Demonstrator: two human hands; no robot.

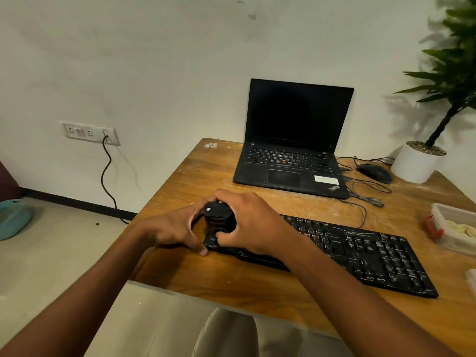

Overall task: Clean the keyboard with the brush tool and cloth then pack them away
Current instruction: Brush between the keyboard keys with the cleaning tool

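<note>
Keyboard [360,251] lies flat at the near right of the wooden tabletop [231,287], black, keys streaked with white dust. Brush tool [219,219], black and round, stands on its left end. Right hand [251,222] wraps around it from the right; left hand [177,229] curls around its left side, thumb at the keyboard corner. Clear container [453,225] sits at right edge. Farther back: open laptop [293,140], screen dark, then mouse [374,172] and potted plant [417,161].

Wood worktop, dusty black plastic

The worktop [257,287] is varnished wood with pale scuffs; the keyboard [360,253] is matt black plastic smeared white; the laptop [296,140] is matt black, the pot [414,163] smooth white.
</note>
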